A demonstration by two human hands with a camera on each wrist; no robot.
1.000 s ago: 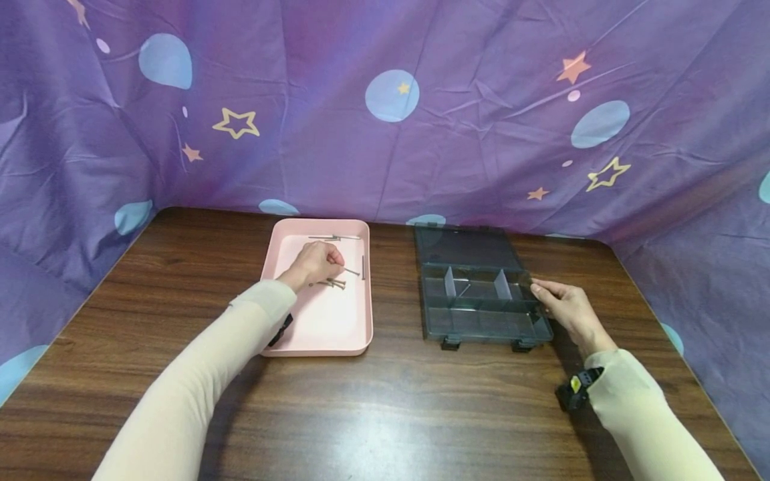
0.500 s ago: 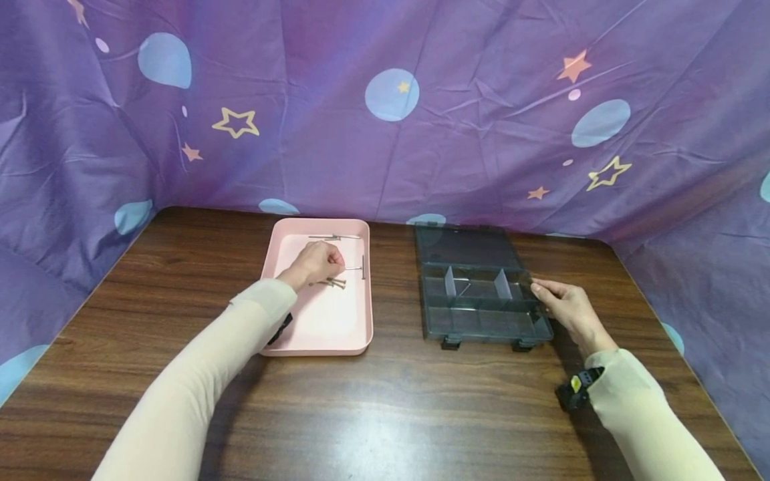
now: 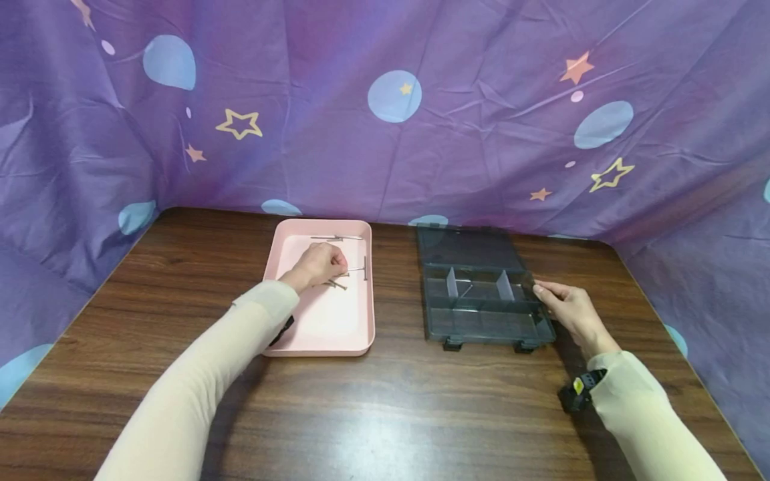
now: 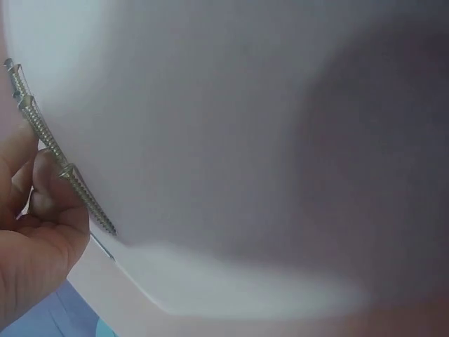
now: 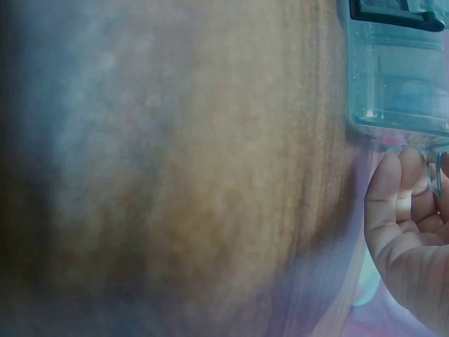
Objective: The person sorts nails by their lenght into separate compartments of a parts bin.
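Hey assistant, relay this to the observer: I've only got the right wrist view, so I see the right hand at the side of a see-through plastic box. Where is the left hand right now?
Observer: The left hand is down in the pink tray, where its fingertips appear to pinch a thin nail.
Operator: And the plastic box, is it open?
Observer: Yes, its lid is swung back on the far side.
Operator: Anything inside?
Observer: At least one slim metal piece, in the far row, between two pale dividers.
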